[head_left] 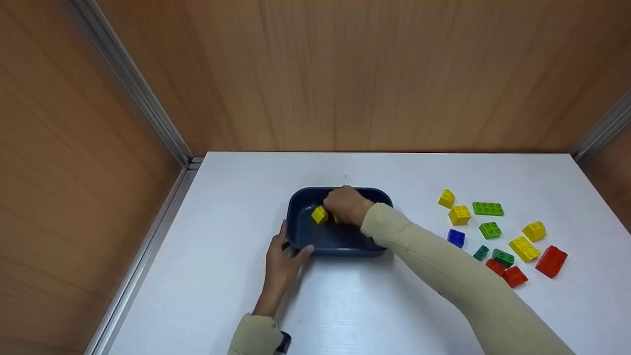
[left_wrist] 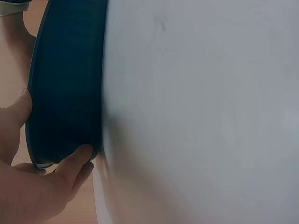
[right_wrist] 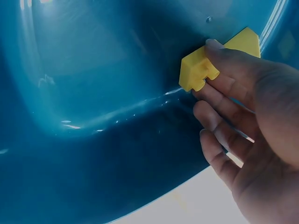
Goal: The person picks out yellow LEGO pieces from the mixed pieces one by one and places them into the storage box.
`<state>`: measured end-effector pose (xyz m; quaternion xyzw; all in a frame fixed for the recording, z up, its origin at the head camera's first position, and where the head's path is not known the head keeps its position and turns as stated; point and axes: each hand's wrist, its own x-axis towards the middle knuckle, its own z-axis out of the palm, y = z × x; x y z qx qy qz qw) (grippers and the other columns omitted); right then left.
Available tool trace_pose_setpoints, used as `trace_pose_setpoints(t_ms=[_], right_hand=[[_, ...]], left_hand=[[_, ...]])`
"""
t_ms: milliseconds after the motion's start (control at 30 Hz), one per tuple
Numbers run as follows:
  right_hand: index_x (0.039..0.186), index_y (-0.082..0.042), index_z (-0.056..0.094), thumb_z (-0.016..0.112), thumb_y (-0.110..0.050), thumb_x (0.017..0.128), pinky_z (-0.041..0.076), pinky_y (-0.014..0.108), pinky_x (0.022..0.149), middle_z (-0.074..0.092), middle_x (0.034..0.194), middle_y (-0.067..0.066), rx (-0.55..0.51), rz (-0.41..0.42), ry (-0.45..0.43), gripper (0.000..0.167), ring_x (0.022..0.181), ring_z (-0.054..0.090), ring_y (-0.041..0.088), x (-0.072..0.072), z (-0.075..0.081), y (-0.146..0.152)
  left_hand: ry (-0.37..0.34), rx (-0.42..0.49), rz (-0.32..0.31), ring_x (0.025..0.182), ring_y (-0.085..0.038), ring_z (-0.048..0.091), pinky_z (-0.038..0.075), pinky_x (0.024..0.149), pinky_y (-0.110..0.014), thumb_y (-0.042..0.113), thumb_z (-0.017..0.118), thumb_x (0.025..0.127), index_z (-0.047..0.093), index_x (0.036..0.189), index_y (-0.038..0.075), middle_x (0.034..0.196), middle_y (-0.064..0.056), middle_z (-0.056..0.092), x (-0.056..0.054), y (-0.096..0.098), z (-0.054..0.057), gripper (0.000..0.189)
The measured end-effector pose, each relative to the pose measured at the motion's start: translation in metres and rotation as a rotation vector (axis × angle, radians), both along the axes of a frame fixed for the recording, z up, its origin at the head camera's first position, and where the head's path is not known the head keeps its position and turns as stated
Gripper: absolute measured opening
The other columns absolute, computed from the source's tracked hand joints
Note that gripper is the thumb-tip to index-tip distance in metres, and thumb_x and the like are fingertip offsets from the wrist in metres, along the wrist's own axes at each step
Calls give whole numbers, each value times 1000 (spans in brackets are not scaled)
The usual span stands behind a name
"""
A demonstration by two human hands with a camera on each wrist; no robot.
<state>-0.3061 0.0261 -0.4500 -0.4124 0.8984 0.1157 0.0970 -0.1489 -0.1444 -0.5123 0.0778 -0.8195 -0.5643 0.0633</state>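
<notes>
A dark blue tray (head_left: 340, 241) with rounded corners sits on the white table. My left hand (head_left: 283, 266) grips its near left corner, thumb along the front side and fingers by the left side; the left wrist view shows the fingertips against the tray's wall (left_wrist: 70, 79). Inside the tray, my right hand (head_left: 349, 204) pinches a yellow toy brick (right_wrist: 196, 70) between thumb and fingers, close over the floor. That brick is mostly hidden by the hand from above. A second yellow brick (head_left: 319, 215) lies in the tray, just left of the right hand.
Loose toy bricks lie on the right of the table (head_left: 197, 276): several yellow ones (head_left: 460, 215), green ones (head_left: 488, 208), red ones (head_left: 551, 261) and a blue one (head_left: 456, 238). The right sleeve (head_left: 443, 271) passes in front of them. A wooden panel (head_left: 345, 74) stands behind the table.
</notes>
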Motion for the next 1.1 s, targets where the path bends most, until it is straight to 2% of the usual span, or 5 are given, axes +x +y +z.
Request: trace_pose_setpoints(t_ms=[333,600,833,1100], right_hand=[[112,-2,77,74,-8,99,62,40,95,79,106,13,-3,-21,7,14,91,73,25,6,2,-4],[116,-4,76,73,-9,101,60,40,98,77,106,11,-32,-53,-22,16,90,68,24,7,9,-1],[121,-5,76,78,-14,97,59,43,98,76,115,11,-35,-29,35,26,103,70,27,9,17,6],[116,-5,79,82,-18,94,60,44,96,75,111,10,-162,39,125,25,104,69,28,17,19,27]], left_hand=[[19,7,-11,142,-47,48,44,117,-56,17,80,95,29,165,-1,156,-28,46,0,0,0,88],[7,8,-9,142,-46,50,44,117,-55,17,81,95,29,165,-1,156,-27,46,-1,-1,1,88],[2,3,-4,141,-47,50,47,115,-53,17,81,95,29,165,0,156,-28,46,0,-1,2,89],[-1,3,1,141,-46,50,45,117,-55,15,80,96,28,166,0,155,-27,47,-1,1,3,88]])
